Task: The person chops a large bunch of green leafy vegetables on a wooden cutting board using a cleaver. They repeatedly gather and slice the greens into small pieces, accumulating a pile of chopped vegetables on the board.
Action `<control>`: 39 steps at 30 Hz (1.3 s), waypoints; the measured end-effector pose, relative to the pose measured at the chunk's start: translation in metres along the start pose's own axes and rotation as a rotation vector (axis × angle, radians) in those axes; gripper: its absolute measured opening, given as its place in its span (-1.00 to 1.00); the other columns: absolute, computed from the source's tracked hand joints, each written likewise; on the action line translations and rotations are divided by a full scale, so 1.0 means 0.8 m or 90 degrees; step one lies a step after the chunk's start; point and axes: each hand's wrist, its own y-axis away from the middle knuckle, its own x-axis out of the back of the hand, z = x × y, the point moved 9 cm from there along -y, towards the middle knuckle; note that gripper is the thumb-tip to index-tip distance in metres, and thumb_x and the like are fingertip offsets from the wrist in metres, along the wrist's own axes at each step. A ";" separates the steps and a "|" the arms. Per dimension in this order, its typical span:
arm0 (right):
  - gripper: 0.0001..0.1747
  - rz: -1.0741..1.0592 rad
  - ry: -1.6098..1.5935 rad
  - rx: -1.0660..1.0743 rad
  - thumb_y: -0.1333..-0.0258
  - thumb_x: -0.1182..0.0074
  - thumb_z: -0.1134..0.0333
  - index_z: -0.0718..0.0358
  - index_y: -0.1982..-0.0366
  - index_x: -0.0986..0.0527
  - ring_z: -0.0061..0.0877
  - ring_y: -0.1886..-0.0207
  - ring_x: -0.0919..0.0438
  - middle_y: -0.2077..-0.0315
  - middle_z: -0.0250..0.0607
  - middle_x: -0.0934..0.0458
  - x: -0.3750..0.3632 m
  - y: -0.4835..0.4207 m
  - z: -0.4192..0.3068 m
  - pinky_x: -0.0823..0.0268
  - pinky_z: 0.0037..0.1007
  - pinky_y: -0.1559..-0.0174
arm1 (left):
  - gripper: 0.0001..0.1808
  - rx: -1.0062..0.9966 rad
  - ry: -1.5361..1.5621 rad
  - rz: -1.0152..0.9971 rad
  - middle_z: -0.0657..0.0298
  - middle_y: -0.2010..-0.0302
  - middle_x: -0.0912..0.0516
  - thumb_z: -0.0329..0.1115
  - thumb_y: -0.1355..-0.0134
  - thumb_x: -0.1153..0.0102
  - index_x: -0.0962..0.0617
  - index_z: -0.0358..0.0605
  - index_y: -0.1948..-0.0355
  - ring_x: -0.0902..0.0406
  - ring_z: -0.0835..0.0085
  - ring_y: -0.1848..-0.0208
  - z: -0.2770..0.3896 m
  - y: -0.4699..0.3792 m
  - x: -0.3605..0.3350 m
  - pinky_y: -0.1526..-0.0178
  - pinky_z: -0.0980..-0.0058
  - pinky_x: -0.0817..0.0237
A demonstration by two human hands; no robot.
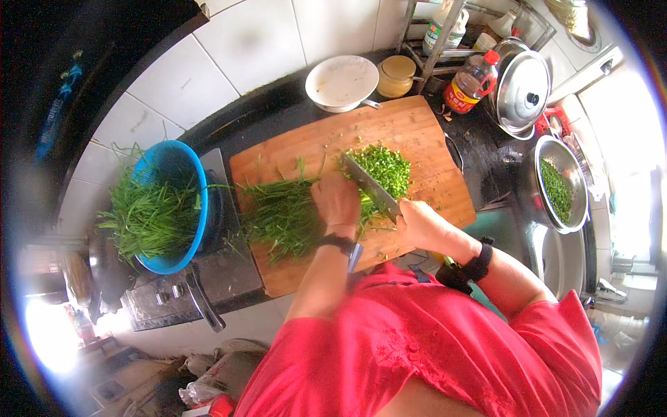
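Observation:
On the wooden cutting board (292,140), a bunch of long thin green stalks (281,219) lies to the left. My left hand (337,200) presses down on the right end of that bunch, with the fingers curled. The handle of a kitchen cleaver (372,185) is in my right hand (419,221); its blade stands between my left hand and a heap of finely chopped greens (383,167). Small cut bits are scattered over the board. The underside of my left hand is hidden.
A blue plastic basket (202,208) with uncut greens (151,213) stands left, over the stove (229,276). A white plate (341,81), a lidded jar (396,77) and a red-capped bottle (471,83) are behind the board. Right are a steel lid (522,94) and a steel bowl (579,203) of chopped greens, by the sink (565,260).

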 end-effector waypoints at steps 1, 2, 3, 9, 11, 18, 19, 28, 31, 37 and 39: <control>-0.74 -0.021 -0.007 0.015 -0.11 0.07 0.37 0.51 0.43 -0.39 0.15 0.40 -0.55 0.58 0.29 -0.51 0.001 -0.007 -0.001 -0.38 0.01 0.34 | -0.87 0.000 0.005 0.048 0.32 0.40 -0.54 -0.28 -0.14 -0.06 -0.57 0.07 0.53 -0.45 0.34 0.19 0.000 0.002 0.005 0.11 0.30 -0.14; -0.73 -0.024 -0.026 0.051 -0.11 0.06 0.36 0.52 0.45 -0.39 0.15 0.41 -0.55 0.59 0.30 -0.50 0.001 -0.014 -0.004 -0.39 0.00 0.35 | -0.87 0.006 0.018 0.056 0.31 0.41 -0.54 -0.28 -0.14 -0.06 -0.57 0.05 0.51 -0.45 0.33 0.20 -0.001 0.002 0.003 0.11 0.30 -0.14; -0.73 -0.014 -0.054 0.123 -0.10 0.05 0.36 0.52 0.47 -0.39 0.14 0.42 -0.56 0.60 0.31 -0.50 0.003 -0.018 -0.010 -0.39 0.00 0.36 | -0.88 0.012 0.038 0.073 0.30 0.41 -0.54 -0.27 -0.15 -0.05 -0.56 0.04 0.50 -0.45 0.33 0.20 -0.002 0.003 0.003 0.11 0.30 -0.14; -0.83 0.123 -0.012 -0.045 -0.03 0.05 0.45 0.45 0.37 -0.37 0.16 0.41 -0.55 0.57 0.30 -0.53 -0.070 -0.066 0.060 -0.40 0.02 0.34 | -0.85 0.008 0.162 0.079 0.22 0.40 -0.55 -0.24 -0.16 -0.07 -0.53 -0.08 0.43 -0.46 0.22 0.18 -0.009 0.005 -0.008 0.13 0.18 -0.17; -0.81 0.157 -0.008 -0.030 -0.05 0.02 0.41 0.44 0.37 -0.36 0.17 0.38 -0.55 0.55 0.31 -0.52 -0.080 -0.064 0.072 -0.38 0.03 0.32 | -0.79 0.016 0.198 0.057 0.16 0.31 -0.57 -0.20 -0.18 -0.09 -0.54 -0.14 0.36 -0.47 0.16 0.12 -0.013 0.005 -0.004 0.06 0.12 -0.19; -0.74 0.323 -0.185 -0.004 -0.16 0.00 0.39 0.45 0.18 -0.40 0.15 0.32 -0.54 0.49 0.29 -0.53 -0.034 -0.012 0.105 -0.37 -0.07 0.32 | -0.17 -0.071 0.137 -0.111 -0.06 -0.27 -0.33 0.15 -0.09 -0.23 -0.36 -0.32 -0.18 -0.15 0.01 -0.37 0.003 0.020 0.025 -0.34 -0.09 0.07; -0.75 0.354 -0.191 0.009 -0.16 -0.01 0.40 0.45 0.19 -0.40 0.14 0.32 -0.55 0.48 0.28 -0.53 -0.026 -0.005 0.106 -0.37 -0.08 0.32 | -0.04 -0.097 0.103 -0.137 -0.06 -0.37 -0.23 0.19 -0.09 -0.22 -0.26 -0.33 -0.31 -0.06 0.02 -0.44 0.005 0.028 0.027 -0.38 -0.08 0.13; -0.78 0.391 -0.243 -0.015 -0.17 -0.04 0.38 0.39 0.23 -0.38 0.11 0.37 -0.55 0.52 0.24 -0.53 -0.019 0.021 0.118 -0.34 -0.10 0.40 | 0.32 -0.147 0.039 -0.359 -0.06 -0.37 -0.19 0.09 0.31 -0.54 -0.06 0.02 -0.44 -0.09 -0.04 -0.41 -0.032 -0.001 -0.002 -0.33 -0.10 0.02; -0.79 0.389 -0.227 -0.031 -0.17 -0.04 0.37 0.37 0.24 -0.36 0.12 0.40 -0.54 0.55 0.23 -0.51 -0.022 0.027 0.125 -0.32 -0.09 0.42 | 0.22 -0.144 0.139 -0.358 -0.07 -0.14 -0.47 -0.11 0.26 -0.55 -0.13 -0.08 -0.42 -0.40 0.00 -0.18 -0.030 -0.017 0.000 -0.19 0.09 -0.23; -0.77 0.357 -0.184 -0.052 -0.17 -0.04 0.38 0.39 0.23 -0.35 0.13 0.39 -0.53 0.56 0.23 -0.51 -0.031 0.029 0.136 -0.32 -0.05 0.41 | 0.07 -0.015 0.127 -0.263 -0.07 0.13 -0.61 -0.18 0.21 -0.53 -0.25 -0.28 -0.33 -0.56 0.03 0.06 -0.010 0.011 0.008 0.02 0.22 -0.39; -0.76 0.362 -0.197 -0.013 -0.16 -0.04 0.38 0.39 0.22 -0.35 0.13 0.39 -0.52 0.57 0.24 -0.50 -0.029 0.029 0.128 -0.32 -0.03 0.39 | 0.05 -0.021 0.105 -0.249 -0.07 0.12 -0.60 -0.18 0.21 -0.53 -0.27 -0.31 -0.31 -0.56 0.04 0.04 -0.007 0.013 0.010 0.02 0.20 -0.39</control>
